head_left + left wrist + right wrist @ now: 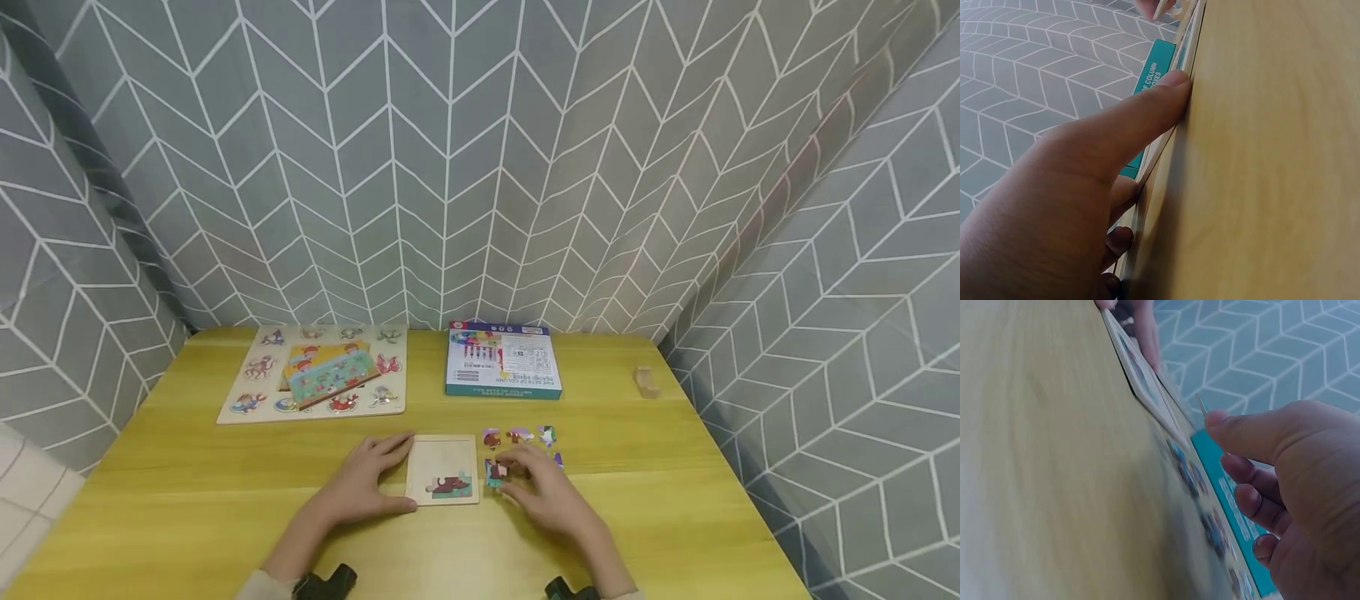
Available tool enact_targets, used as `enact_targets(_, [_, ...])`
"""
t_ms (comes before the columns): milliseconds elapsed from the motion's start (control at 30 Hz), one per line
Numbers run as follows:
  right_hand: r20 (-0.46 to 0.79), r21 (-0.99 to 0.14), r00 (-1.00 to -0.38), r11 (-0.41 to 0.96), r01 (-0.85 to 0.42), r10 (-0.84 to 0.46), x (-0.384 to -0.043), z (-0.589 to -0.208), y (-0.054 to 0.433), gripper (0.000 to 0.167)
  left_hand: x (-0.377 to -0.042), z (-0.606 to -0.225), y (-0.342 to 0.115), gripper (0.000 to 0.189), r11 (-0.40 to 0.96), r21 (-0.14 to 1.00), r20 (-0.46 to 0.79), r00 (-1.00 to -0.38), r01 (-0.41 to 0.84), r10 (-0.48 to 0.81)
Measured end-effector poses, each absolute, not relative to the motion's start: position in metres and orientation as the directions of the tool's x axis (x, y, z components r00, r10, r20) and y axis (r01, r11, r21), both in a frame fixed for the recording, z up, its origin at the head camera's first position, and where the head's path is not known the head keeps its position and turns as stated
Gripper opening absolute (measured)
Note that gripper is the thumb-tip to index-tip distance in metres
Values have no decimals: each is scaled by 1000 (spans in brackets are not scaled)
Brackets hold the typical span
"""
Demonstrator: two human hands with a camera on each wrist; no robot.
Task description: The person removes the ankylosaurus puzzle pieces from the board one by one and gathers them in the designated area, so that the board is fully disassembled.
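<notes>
A small square wooden puzzle tray (pixel 441 454) lies on the table, with joined brown and teal jigsaw pieces (pixel 453 486) in its lower right part. My left hand (pixel 358 485) holds the tray at its left side, forefinger by the upper corner and thumb (pixel 1160 94) against the lower one. Just right of the tray, my right hand (pixel 549 493) pinches a jigsaw piece (pixel 1202 404) between thumb and fingertips; it shows as a thin edge in the right wrist view. Loose jigsaw pieces (pixel 519 436) lie beyond and partly behind this hand.
Farther back on the left, a peg puzzle board (pixel 247 379) with sea animals carries two colourful picture panels (pixel 333 379). A flat printed box (pixel 502 362) lies at the back centre. One small wooden block (pixel 646 382) sits near the right edge. Patterned curtains (pixel 480 167) surround the table.
</notes>
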State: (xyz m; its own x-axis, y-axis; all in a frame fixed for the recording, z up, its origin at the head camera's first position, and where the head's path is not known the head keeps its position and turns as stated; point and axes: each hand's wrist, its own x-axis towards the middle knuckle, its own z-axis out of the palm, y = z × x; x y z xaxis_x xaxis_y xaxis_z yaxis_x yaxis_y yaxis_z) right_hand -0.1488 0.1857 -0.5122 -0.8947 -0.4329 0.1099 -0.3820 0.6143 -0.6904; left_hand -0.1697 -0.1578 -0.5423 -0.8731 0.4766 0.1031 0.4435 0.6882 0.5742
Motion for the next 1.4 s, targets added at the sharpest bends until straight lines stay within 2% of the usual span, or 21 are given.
enact_targets(233, [124,-653,-891,640,-405,-437,-144,-518,199,38,-176,-541,-159,104,690,584,74,-875,427,479])
enact_targets(967, [109,-545,-857,690,-476,-505,-136,-520,191,33,-173,-542,-158,104,688,596,72,-881,413,467])
enact_targets(1400, [138,-560,-862,679,-475,-488,-136,-521,192,36,-172,-542,-157,105,684,607,71,-885,405,460])
